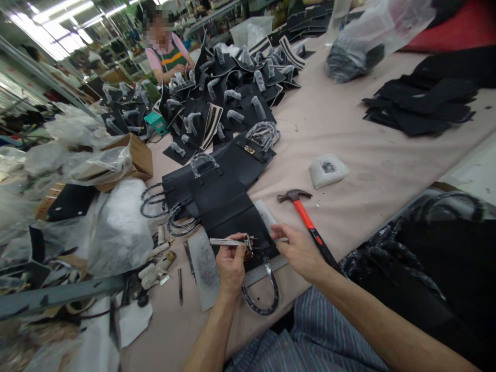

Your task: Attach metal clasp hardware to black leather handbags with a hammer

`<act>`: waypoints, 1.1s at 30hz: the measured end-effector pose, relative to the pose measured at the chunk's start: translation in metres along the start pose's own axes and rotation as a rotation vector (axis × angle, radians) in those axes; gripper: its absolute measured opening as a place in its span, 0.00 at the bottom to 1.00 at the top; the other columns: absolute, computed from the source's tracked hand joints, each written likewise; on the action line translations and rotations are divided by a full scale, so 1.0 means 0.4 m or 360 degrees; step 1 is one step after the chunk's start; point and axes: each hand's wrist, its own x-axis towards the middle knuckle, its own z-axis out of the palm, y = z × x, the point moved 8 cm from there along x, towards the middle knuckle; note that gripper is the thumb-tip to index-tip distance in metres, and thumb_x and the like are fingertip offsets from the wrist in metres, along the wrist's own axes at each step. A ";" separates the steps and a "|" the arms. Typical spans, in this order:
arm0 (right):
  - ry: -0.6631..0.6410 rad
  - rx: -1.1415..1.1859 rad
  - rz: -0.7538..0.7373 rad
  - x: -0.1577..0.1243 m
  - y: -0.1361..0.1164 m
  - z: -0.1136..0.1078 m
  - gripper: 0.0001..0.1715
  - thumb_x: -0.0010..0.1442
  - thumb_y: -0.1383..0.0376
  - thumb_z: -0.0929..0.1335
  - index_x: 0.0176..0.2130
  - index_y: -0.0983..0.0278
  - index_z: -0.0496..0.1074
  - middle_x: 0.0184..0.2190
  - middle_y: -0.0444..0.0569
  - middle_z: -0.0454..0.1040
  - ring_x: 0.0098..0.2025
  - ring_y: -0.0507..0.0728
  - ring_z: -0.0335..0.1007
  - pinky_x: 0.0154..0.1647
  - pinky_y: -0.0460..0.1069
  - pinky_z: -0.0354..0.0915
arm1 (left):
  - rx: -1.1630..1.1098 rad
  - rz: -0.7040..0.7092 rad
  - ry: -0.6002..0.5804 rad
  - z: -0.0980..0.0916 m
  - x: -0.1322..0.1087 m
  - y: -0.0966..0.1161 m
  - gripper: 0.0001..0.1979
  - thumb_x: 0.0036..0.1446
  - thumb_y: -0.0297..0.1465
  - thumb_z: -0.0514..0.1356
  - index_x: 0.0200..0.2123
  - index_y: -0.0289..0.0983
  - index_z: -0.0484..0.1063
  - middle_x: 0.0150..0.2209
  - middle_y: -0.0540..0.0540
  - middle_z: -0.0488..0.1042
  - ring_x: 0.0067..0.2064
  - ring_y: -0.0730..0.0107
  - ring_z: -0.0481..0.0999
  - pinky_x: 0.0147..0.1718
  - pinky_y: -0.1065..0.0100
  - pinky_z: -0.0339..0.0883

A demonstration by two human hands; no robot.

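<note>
The left hand (232, 268) is closing firmly around a steel tool (227, 242), its forearm angling in from below; a handbag (225, 212) is lying just ahead of that hand; the right hand (298, 253) is staying open, fingers spread toward the handbag's edge; a hammer (304, 214) is lying just beyond it.

1. Bright ceiling tubes (52, 31) flood the workshop from overhead, flaring white at top left.
2. Plastic bags (120, 227) catch soft glare; faint shadows lie under the left hand (231, 268) and right hand (300, 253).
3. Left edge bends, smeared out of focus.
</note>
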 end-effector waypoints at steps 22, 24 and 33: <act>-0.0643 0.0317 0.0305 0.020 0.039 0.094 0.12 0.40 0.66 0.74 0.30 0.65 0.78 0.25 0.41 0.76 0.28 0.52 0.66 0.35 0.48 0.61 | -0.0425 -0.0508 0.0061 0.002 0.036 -0.046 0.19 0.56 0.42 0.68 0.43 0.37 0.69 0.42 0.42 0.82 0.39 0.63 0.84 0.32 0.68 0.79; -0.0630 0.0290 0.0282 0.021 0.037 0.093 0.11 0.40 0.66 0.74 0.30 0.65 0.78 0.25 0.41 0.76 0.28 0.52 0.66 0.34 0.47 0.60 | -0.0455 -0.0511 0.0079 0.001 0.043 -0.047 0.18 0.55 0.41 0.69 0.41 0.36 0.68 0.41 0.43 0.82 0.39 0.65 0.84 0.37 0.65 0.79; -0.0626 0.0302 0.0295 0.022 0.035 0.097 0.11 0.42 0.65 0.75 0.30 0.65 0.77 0.25 0.42 0.75 0.27 0.52 0.67 0.33 0.47 0.61 | -0.0383 -0.0213 0.0063 -0.008 0.008 -0.031 0.18 0.59 0.42 0.67 0.44 0.38 0.67 0.47 0.40 0.80 0.43 0.59 0.84 0.30 0.69 0.79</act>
